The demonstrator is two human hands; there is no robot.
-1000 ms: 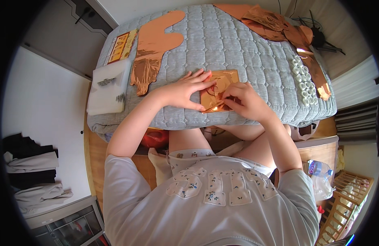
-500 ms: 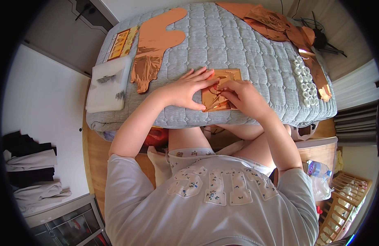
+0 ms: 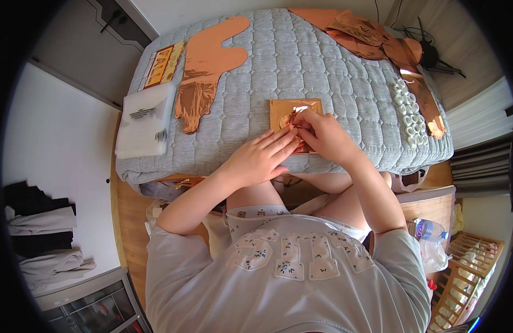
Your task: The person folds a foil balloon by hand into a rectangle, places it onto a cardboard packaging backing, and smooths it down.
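At one copper-foil square (image 3: 280, 114), one left hand (image 3: 257, 159) lies spread, one right hand (image 3: 326, 137) pinching it

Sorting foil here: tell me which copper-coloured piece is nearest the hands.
The small square, partly under the left hand and right hand; the long wavy sheet at left and crumpled pile at right lie farther off.

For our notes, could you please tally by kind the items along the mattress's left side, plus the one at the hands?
Lobed copper foil sheet: 1
Translucent white plastic pack: 1
Printed yellow packet: 1
Square copper foil packet: 1
Total: 4
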